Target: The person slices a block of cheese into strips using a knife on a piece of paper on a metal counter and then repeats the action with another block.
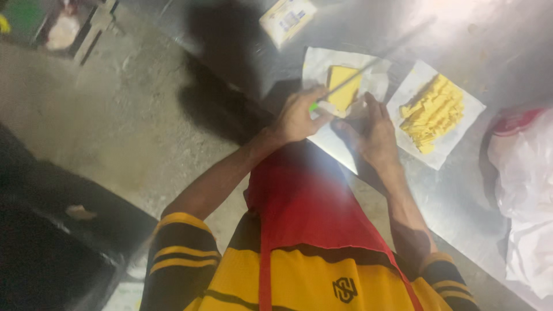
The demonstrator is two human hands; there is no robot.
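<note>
A long knife lies across the upper middle of the frame, its long axis running diagonally: the green handle end sits low and left, at about the centre, and the thin blade points up and to the right toward the top edge. The blade crosses over a yellow block that rests on a sheet of white paper on the metal table.

The left hand is closed around the knife's handle, fingers curled tight. The right hand sits just right of the block, its fingertips touching the block's lower right edge; the fingers are bent, but whether they pinch it or only steady it cannot be told.

To the right, on a second white paper, lies a heap of yellow cut strips. At the right edge sits a white plastic bag with something red at its top. A small packet lies near the top edge. A red apron over a yellow and black striped shirt fills the lower middle.
</note>
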